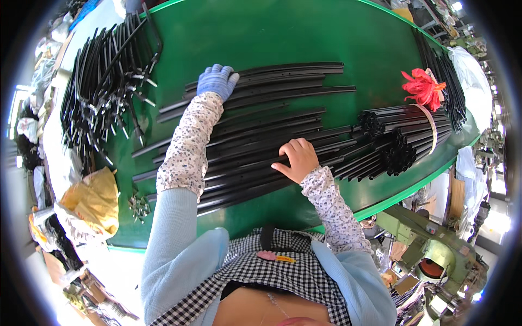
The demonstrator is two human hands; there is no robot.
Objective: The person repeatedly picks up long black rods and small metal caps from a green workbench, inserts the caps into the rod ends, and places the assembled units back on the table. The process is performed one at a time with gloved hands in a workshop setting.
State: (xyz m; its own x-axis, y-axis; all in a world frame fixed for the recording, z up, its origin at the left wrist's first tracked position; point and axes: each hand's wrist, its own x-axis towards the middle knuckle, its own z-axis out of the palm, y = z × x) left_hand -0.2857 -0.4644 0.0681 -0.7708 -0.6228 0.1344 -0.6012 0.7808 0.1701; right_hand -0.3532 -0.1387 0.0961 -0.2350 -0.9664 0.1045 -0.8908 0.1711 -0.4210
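Long black metal tubes (250,146) lie side by side across the green table in front of me. My left hand (216,82), in a light blue knitted glove, reaches to the far group of black tubes (288,79). Its fingers are bent over the left part of that group, and its palm side is hidden. Bare, my right hand (299,159) curls its fingers over a tube in the nearer group, close to the right ends, with the thumb on the near side. White patterned sleeve covers are on both forearms.
Bundled black tubes (399,152) lie at the right, with a pale band (433,130) and red strips (424,88) by them. Bent black rods (109,81) are heaped at the left. Small metal parts (139,207) and a yellow sack (92,201) are near left. A green machine (435,244) stands at lower right.
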